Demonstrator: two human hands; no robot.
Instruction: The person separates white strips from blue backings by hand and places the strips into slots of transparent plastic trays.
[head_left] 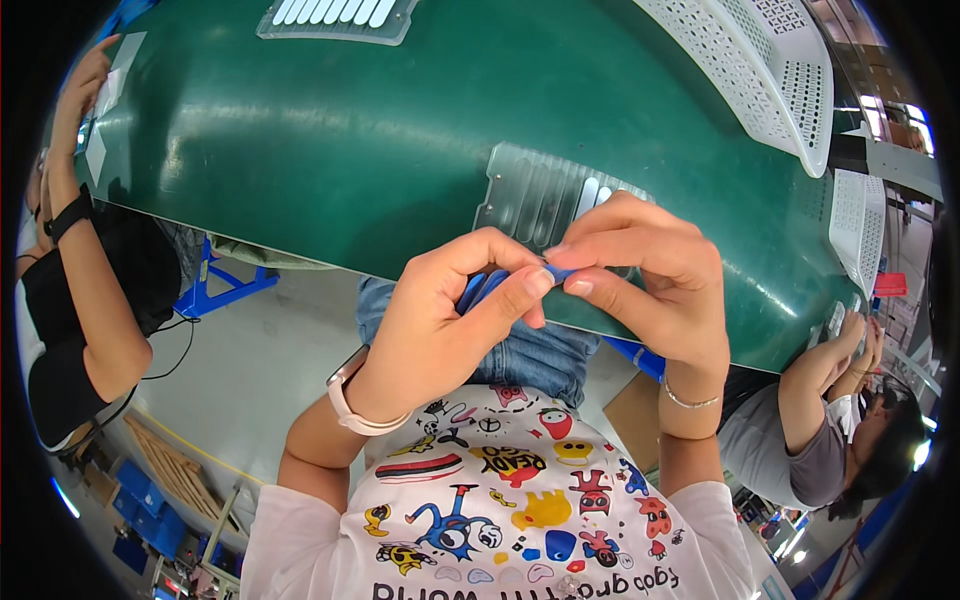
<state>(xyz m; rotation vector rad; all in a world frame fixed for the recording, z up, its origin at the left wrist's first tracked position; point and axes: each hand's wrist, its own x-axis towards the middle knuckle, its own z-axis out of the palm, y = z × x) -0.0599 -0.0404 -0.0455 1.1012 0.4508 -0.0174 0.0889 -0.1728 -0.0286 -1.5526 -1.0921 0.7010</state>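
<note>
My left hand [455,305] is closed round several slim, smooth blue strips [478,289], with its thumb and forefinger pinched at their far end. Just to its right, the thumb and forefinger of my right hand [650,275] pinch the tip of a blue strip [558,273]; the fingertips of both hands almost meet. Right behind them on the green table lies a clear tray [515,190] with long rounded slots. White pieces show in some of its slots, and my right hand hides the tray's right part. What kind of item the blue strips are cannot be made out.
A second slotted tray [385,28] with white pieces lies at the far edge of view. White perforated baskets [800,110] stand at the right of the green table [330,130]. Other people's arms [95,260] reach in at the left, and another person [810,430] works at the right.
</note>
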